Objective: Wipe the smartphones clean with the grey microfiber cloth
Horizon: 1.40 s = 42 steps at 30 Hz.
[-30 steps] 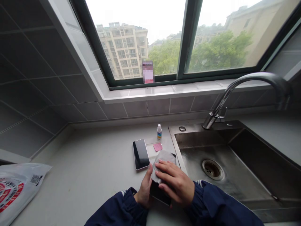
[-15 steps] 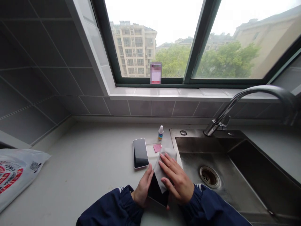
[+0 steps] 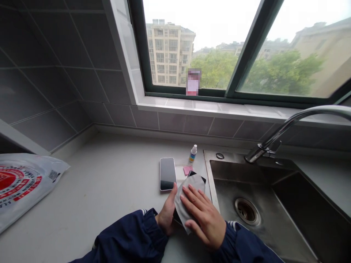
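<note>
L hand [image 3: 166,213] grips the dark device [image 3: 177,216] by its edge, prob. to steady it, while R hand [image 3: 204,215] presses grey cloth [image 3: 189,190] flat over its face, w/ phone [image 3: 168,174] on counter [image 3: 115,182] just beside, within reach

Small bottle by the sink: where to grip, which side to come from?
Pinch the small bottle by its labelled body, below the white cap. I'd come from above, slightly left: it stands upright and narrow, so opposite sides suit a pinch, while the pink square lies in front and the sink is at right.
</note>
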Each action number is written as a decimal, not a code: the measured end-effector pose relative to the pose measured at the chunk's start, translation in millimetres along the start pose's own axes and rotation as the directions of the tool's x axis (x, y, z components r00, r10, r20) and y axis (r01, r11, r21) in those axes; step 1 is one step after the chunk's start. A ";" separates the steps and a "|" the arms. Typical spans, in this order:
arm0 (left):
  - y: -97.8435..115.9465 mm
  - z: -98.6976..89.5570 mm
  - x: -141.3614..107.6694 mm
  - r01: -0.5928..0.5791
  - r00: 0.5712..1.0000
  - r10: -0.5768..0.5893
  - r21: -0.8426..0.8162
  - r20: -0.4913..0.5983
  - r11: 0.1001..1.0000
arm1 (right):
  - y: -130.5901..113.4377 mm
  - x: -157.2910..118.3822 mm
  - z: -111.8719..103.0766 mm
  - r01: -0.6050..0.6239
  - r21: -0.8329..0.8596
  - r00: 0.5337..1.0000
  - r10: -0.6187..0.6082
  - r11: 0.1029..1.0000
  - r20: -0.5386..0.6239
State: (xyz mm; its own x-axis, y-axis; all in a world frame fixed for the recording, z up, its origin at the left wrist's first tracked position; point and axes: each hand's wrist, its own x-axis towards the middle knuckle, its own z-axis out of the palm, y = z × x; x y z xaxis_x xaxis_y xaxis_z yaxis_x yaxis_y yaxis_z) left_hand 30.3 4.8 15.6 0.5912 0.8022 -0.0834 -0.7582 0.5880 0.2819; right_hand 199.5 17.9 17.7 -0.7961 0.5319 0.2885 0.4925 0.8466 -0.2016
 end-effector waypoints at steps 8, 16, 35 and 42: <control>-1.8 0.8 0.9 -0.031 0.999 0.030 0.077 0.009 0.997 | 1.6 -1.2 8.1 -0.192 -0.013 0.964 0.186 0.981 -0.191; 1.1 5.6 -3.4 0.011 0.988 -0.014 -0.021 -0.152 1.000 | -17.6 1.4 1.6 0.060 0.030 0.998 -0.060 0.998 -0.024; 2.3 -1.5 1.8 -0.033 0.990 0.011 -0.155 -0.139 0.987 | -18.8 4.1 -25.0 0.205 0.140 0.974 -0.188 0.969 -0.125; 2.5 3.0 -4.5 0.009 1.000 -0.009 0.028 0.010 1.000 | 4.3 1.5 -14.9 -0.032 -0.025 0.973 0.025 0.999 -0.230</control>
State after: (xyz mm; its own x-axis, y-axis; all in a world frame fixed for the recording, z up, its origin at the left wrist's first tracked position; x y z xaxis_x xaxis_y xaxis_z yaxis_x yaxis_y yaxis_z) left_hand 26.6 2.3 19.6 0.6006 0.7959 -0.0765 -0.7451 0.5918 0.3074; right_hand 205.6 22.6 31.2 -0.6816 0.5431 0.4905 0.5260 0.8295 -0.1875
